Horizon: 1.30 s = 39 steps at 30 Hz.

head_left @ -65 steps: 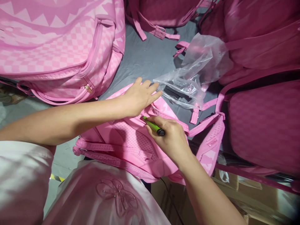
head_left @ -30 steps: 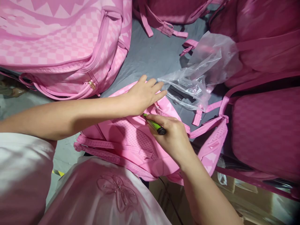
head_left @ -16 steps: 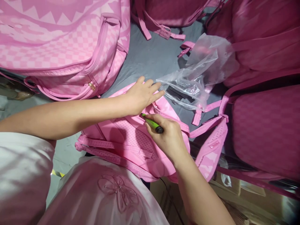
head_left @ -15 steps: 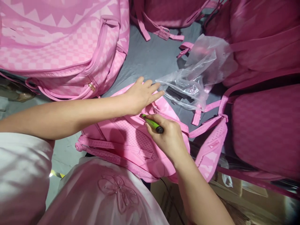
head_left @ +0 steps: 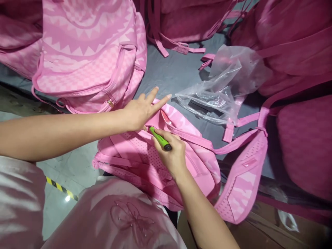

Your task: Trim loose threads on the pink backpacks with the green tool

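Note:
A pink backpack point(head_left: 199, 180) lies back side up in front of me, its padded dotted panel and straps showing. My left hand point(head_left: 140, 110) rests on its upper edge with fingers spread; the thumb is mostly hidden underneath. Pinched in my right hand point(head_left: 172, 154) is a green marker point(head_left: 158, 137) with a black end. Its tip points to the fabric beside my left hand; whether it touches I cannot tell. A red-lined opening point(head_left: 165, 117) shows just right of my left hand.
A patterned pink backpack point(head_left: 88, 69) stands at the upper left. Crumpled clear plastic point(head_left: 220, 90) lies on the grey table cover point(head_left: 166, 74). More pink backpacks point(head_left: 303, 145) crowd the right and back. Yellow-black tape point(head_left: 59, 186) marks the floor at lower left.
My left hand has slid left along the backpack's edge, its fingers changing their spread. My right hand with the marker has moved left too. The view has shifted, revealing more at the left.

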Tool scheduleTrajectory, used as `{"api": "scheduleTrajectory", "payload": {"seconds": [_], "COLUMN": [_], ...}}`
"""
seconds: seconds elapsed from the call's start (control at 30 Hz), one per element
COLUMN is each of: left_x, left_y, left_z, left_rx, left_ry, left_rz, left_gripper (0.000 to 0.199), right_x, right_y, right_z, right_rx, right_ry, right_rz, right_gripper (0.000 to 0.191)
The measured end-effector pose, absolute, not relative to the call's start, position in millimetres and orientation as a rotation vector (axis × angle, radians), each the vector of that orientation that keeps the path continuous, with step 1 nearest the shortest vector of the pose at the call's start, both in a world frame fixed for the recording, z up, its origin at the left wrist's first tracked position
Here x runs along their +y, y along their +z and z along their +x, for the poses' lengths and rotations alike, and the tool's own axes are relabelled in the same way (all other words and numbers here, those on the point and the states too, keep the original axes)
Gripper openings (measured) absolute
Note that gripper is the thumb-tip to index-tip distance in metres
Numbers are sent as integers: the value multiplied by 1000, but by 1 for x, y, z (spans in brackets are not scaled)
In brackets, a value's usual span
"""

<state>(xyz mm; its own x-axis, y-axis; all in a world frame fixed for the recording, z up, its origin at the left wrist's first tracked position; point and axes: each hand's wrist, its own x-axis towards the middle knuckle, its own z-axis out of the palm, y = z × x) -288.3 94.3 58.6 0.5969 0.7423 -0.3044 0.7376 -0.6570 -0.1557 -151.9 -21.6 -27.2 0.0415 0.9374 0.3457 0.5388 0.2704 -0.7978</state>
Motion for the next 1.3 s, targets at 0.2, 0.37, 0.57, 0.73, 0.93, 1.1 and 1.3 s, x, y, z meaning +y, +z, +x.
{"api": "scheduleTrajectory", "payload": {"seconds": [0.2,0.37,0.57,0.73,0.93,1.1,1.3], "left_x": [110,119,106,97,107,115,114], "left_y": [57,55,61,62,56,56,61], "left_z": [-288,-293,-287,-279,-289,-298,-297], "left_rx": [-1234,-1186,-1298,-1345,-1197,-1142,-1232], "left_ry": [700,649,737,754,704,658,656], "left_rz": [-2876,-2948,-2846,-2713,-2831,-2953,-2963], "left_gripper": [108,97,120,120,104,91,103], "right_x": [-20,-15,-16,-16,-10,-7,-3], "right_y": [-24,-22,-34,-36,-35,-39,-38], "right_z": [-144,-142,-154,-151,-145,-147,-153], "right_rx": [-1623,-1680,-1652,-1631,-1620,-1634,-1591], "right_ry": [588,705,405,478,673,614,668], "right_rz": [-1355,-1329,-1359,-1310,-1335,-1303,-1213], "right_gripper": [19,20,19,19,19,20,20]}}
